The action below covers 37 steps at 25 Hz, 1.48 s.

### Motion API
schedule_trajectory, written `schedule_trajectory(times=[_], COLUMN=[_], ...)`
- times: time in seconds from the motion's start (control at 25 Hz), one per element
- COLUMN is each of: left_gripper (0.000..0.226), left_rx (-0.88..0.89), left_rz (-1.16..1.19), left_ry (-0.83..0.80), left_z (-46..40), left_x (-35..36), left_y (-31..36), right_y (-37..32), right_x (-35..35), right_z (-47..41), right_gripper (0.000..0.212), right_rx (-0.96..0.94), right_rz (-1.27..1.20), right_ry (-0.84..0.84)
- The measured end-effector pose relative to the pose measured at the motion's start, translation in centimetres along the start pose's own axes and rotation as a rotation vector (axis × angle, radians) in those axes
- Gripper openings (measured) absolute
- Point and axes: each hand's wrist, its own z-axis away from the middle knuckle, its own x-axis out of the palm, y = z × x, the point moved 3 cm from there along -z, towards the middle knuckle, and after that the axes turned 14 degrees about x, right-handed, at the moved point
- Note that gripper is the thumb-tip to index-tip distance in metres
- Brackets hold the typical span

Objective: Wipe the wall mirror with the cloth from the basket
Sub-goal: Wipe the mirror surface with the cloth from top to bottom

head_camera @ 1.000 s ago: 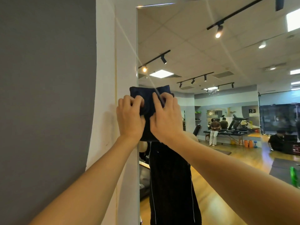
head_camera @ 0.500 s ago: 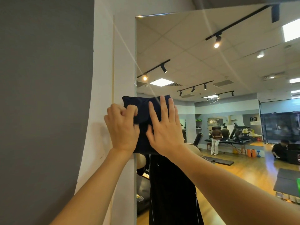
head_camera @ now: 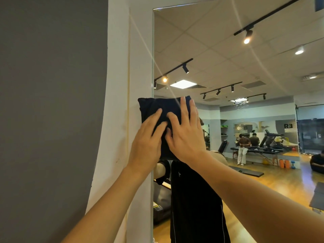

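The wall mirror (head_camera: 228,50) fills my right side. The folded dark cloth (head_camera: 157,106) sits on its left edge, partly over the white wall (head_camera: 140,50). My left hand (head_camera: 147,142) and right hand (head_camera: 185,135) press it flat, fingers spread, not gripping. I should keep even pressure and stay on the glass.

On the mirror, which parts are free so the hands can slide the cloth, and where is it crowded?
Free glass lies above the dark cloth up to the top edge of the mirror, and to its right. It is crowded at the mirror's left edge, where the left hand and right hand press the cloth, which overlaps the white wall.
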Motion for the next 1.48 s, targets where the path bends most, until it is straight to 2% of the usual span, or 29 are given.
schedule_trajectory(times=[0.12,0.28,0.48,0.8,0.96,1.12,1.48], left_gripper=[0.059,0.071,0.070,0.070,0.072,0.060,0.056], left_rx=[-0.047,-0.100,-0.055,-0.022,-0.005,-0.018,-0.012], left_rz=[-0.136,-0.161,-0.222,-0.262,-0.280,-0.283,-0.274], left_ry=[-0.203,-0.259,-0.259,-0.179,-0.173,-0.159,-0.122], left_z=[-0.1,-1.2,-3.0,-13.5,-19.2,-23.9,-31.6], left_x=[0.7,1.1,2.3,2.3,2.0,1.7,0.9], left_y=[-0.4,-1.6,-2.4,-7.6,-10.6,-12.9,-16.5], right_y=[0.2,0.3,0.5,-0.2,-0.6,-0.9,-1.3], right_x=[-0.3,-0.2,0.3,-1.1,-2.4,-3.8,-5.7], right_z=[-0.1,0.0,-1.3,-12.5,-18.7,-23.6,-32.8], right_gripper=[0.058,0.063,0.062,0.057,0.054,0.052,0.050], right_rx=[-0.009,0.000,-0.063,-0.076,-0.060,-0.075,-0.112], right_rz=[0.021,0.024,0.049,0.065,0.062,0.082,0.134], right_ry=[0.000,-0.006,0.054,0.146,0.142,0.151,0.149])
